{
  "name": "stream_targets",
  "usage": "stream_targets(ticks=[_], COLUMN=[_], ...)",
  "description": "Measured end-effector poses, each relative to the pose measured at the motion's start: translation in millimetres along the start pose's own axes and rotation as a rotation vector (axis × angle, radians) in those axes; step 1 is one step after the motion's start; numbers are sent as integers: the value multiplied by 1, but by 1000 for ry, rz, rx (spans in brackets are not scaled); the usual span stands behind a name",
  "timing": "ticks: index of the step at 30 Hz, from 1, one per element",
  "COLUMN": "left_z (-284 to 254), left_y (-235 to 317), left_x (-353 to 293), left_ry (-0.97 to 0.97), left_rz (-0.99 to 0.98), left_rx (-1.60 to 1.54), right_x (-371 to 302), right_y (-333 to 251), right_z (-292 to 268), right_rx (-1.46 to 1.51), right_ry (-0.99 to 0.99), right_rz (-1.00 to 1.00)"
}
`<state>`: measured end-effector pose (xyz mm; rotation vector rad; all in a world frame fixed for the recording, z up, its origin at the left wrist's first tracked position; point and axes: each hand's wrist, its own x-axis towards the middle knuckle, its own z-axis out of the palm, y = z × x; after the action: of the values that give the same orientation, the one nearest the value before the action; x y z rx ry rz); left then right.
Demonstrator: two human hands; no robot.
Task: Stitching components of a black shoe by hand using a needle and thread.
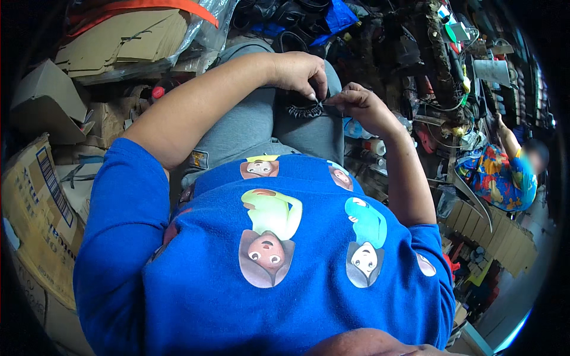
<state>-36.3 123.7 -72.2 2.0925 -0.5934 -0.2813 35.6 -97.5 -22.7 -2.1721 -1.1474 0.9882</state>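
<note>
Over my lap, my left hand (301,76) is bent downward, its fingers closed on a small dark piece (304,111) with a curved edge lined with short pale, stitch-like marks. The piece lies against my grey trousers (237,127), and part of it is hidden behind my fingers. Just right of it, my right hand (361,107) has thumb and fingertips pinched together close to the piece's right end. Something thin and pale seems to show at those fingertips, too small to name. The two hands are close together.
Flat brown cardboard (127,41) is stacked at the far left, with an open carton (44,104) and a large cardboard box (41,219) nearer. Dark shoes (291,24) lie beyond my knees. Bottles (375,147) stand to the right. Another person in colourful clothes (499,178) sits at the far right.
</note>
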Motion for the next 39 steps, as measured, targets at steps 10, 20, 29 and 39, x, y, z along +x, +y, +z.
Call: stream_targets(ticks=[10, 20, 29, 39], left_z=[2, 11, 4, -24], left_y=[4, -1, 6, -2], left_x=[2, -13, -1, -120], left_ry=[-11, 168, 18, 575], left_rz=[14, -10, -79, -300], left_rx=[-23, 53, 101, 430], right_x=[-5, -14, 4, -18], right_y=[23, 10, -12, -20], right_z=[9, 36, 29, 34], right_rx=[306, 187, 11, 14], right_ry=[-52, 257, 223, 274], right_rz=[14, 35, -52, 34])
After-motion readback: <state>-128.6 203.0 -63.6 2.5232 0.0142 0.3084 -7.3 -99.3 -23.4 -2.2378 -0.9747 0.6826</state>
